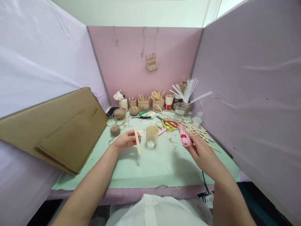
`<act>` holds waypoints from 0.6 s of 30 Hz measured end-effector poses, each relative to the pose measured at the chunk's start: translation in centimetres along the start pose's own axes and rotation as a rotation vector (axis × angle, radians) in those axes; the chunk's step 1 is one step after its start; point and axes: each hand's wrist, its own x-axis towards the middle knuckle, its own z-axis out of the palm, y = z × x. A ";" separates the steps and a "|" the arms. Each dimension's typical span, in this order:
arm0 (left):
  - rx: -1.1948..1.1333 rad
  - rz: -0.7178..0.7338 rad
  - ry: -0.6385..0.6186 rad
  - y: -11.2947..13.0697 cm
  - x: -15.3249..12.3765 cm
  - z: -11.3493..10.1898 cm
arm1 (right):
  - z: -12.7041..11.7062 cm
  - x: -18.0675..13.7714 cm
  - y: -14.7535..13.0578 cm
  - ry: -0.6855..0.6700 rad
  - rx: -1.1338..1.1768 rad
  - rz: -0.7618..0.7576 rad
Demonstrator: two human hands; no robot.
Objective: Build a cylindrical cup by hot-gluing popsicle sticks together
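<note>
My left hand (126, 140) pinches a pale wooden craft stick (137, 142) held nearly upright above the table. A second short pale piece (141, 133) shows by its fingertips; whether it is held too, I cannot tell. Just right of that hand stands a clear cup (150, 144) with wooden sticks (152, 133) upright around part of its side. My right hand (197, 149) is wrapped round a pink hot glue gun (184, 135), raised over the right part of the table. Its nozzle end is hard to make out.
Yellow and red scissors (168, 125), green-handled pliers (143, 115) and a pink strip (162, 131) lie behind the cup. Loose sticks (199, 131) spread at right. Twine balls (115, 130) sit left; stick-filled baskets (158, 104) line the back. A cardboard sheet (58, 131) leans left. A cord (205, 182) hangs in front.
</note>
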 end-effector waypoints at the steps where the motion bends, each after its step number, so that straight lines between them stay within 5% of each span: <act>1: 0.003 -0.006 0.003 0.0 0.0 0.1 | 0.4 -0.2 -0.8 0.062 0.080 -0.010; 4: 0.019 -0.032 0.009 0.1 0.0 0.5 | 3.0 -1.0 -3.0 0.164 0.378 -0.055; 10: 0.098 -0.071 -0.014 0.1 0.0 1.0 | 9.2 -2.5 -5.0 0.079 0.751 -0.210; 18: 0.146 -0.066 -0.010 -0.1 0.2 1.1 | 10.4 -2.9 -4.7 0.036 0.788 -0.144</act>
